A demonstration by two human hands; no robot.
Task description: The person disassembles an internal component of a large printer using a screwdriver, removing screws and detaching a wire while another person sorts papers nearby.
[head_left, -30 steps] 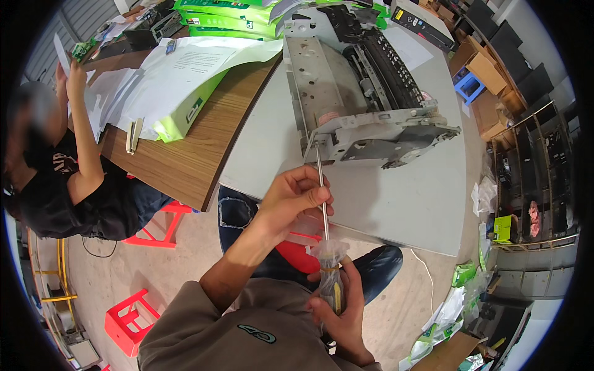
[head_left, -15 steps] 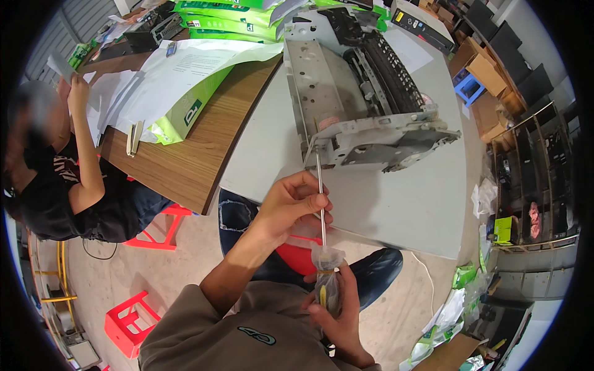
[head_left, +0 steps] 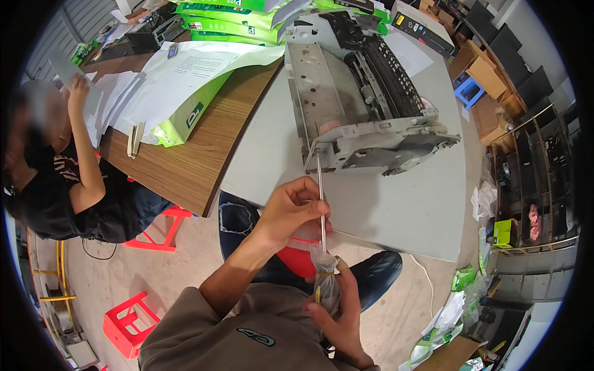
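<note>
The screwdriver runs up from the person's lap, its tip at the near left corner of a metal printer chassis; whether it sits in a screw is too small to tell. The left hand pinches the shaft, while the right hand wraps the plastic-covered handle below, the two hands apart from each other. The step in hand looks like turning or seating the driver; the next move seems to call for a straight shaft and a firm twist. The chassis rests on a pale bench, beside a wood-topped bench bearing papers.
</note>
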